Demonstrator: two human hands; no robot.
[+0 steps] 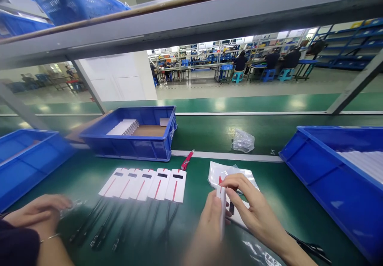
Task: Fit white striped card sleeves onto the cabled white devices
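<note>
My left hand (211,218) and my right hand (254,210) are together at the table's front centre, both closed on a narrow white card sleeve (222,202) with a red stripe, held edge-on and upright. Under them lies a small stack of clear plastic bags (229,172). To the left, several matching white sleeves (143,184) with red stripes and black windows lie side by side. Black cables (98,228) lie in front of that row.
A co-worker's hands (37,210) rest at the lower left near the cables. Blue bins stand at the left (24,166), centre back (131,144) and right (335,186). A red cutter (187,160) and a crumpled bag (243,140) lie beyond. A black tool (311,248) lies at lower right.
</note>
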